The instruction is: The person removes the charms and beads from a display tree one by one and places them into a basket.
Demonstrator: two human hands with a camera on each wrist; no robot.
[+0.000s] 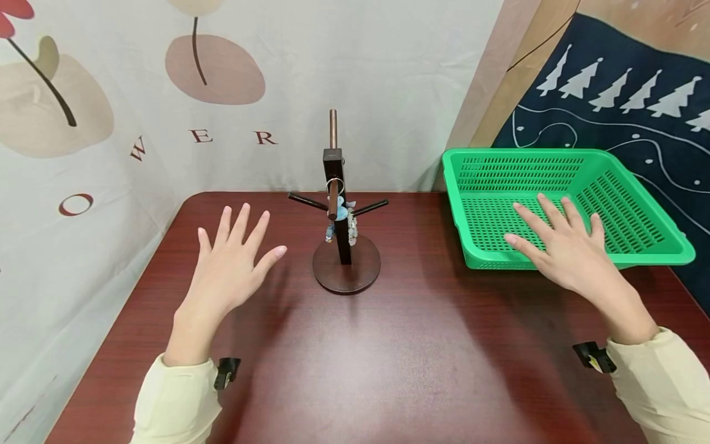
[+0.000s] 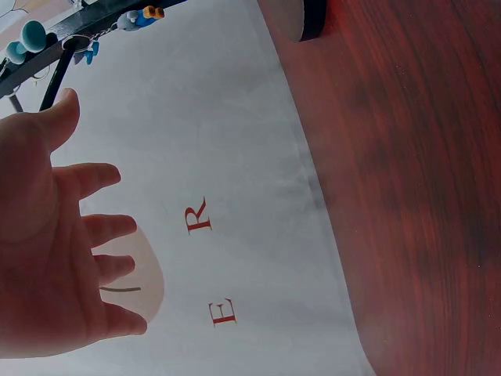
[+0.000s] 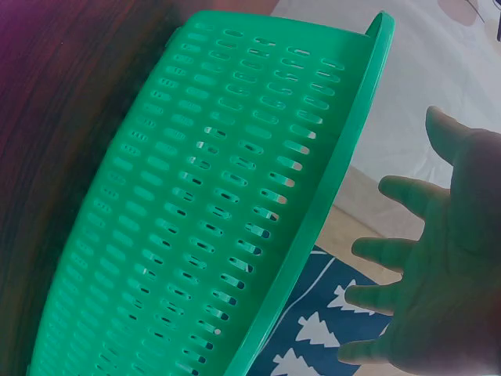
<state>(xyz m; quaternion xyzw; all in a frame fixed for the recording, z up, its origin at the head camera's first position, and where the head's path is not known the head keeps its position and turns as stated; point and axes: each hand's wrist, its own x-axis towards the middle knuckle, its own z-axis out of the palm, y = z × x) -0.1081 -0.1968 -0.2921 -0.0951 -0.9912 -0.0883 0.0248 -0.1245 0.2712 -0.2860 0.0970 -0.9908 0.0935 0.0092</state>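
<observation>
My left hand (image 1: 224, 271) hovers over the left part of the table, palm down with its fingers spread and nothing in them. My right hand (image 1: 571, 253), also spread and holding nothing, is above the near rim of a green plastic basket (image 1: 654, 256). Between the hands stands a dark rack (image 1: 339, 237) with a round base and several pegs. Small trinkets (image 1: 352, 227) in pale blue, white and grey, like keychains, hang from its pegs. Their exact kinds are partly hidden by the front peg. In the left wrist view, blue trinkets (image 2: 141, 19) hang on the rack.
The dark red wooden table (image 1: 355, 357) reaches back to a light printed cloth (image 1: 360, 68). Behind the basket, a dark blue cloth with white trees (image 1: 610, 92) covers the right side. Each sleeve carries a small black wrist camera (image 1: 226, 372).
</observation>
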